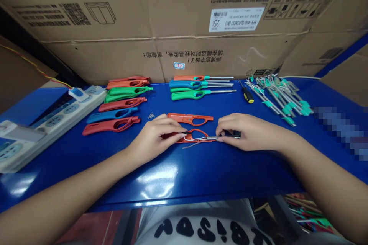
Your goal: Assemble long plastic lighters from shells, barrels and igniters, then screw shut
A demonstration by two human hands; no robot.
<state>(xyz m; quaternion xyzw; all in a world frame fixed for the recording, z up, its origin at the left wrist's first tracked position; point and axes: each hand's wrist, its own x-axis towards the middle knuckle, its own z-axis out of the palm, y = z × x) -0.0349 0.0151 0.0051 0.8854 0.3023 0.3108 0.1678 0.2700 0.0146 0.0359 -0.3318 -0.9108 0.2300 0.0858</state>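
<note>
Both hands are at an orange lighter shell half point(198, 134) lying on the blue table. My left hand point(161, 132) has thumb and fingertips pinched around a small black part point(187, 133) at the shell's handle end. A thin white wire point(198, 139) runs from there through the trigger opening. My right hand point(241, 132) grips a metal lighter tube point(213, 138) at the shell's right end; a dark rod-like end shows under the palm. A loose grey wire point(192, 145) sticks out in front. Just behind lies a second orange shell half point(191, 118).
Coloured lighter shells point(119, 113) lie at left, beside a white power strip point(54, 118). Several assembled lighters point(201, 93), a screwdriver point(247, 94) and a pile of metal tubes with green parts point(281, 97) lie farther back. Small screws point(151, 115) sit near my left hand. Cardboard point(155, 15) stands behind.
</note>
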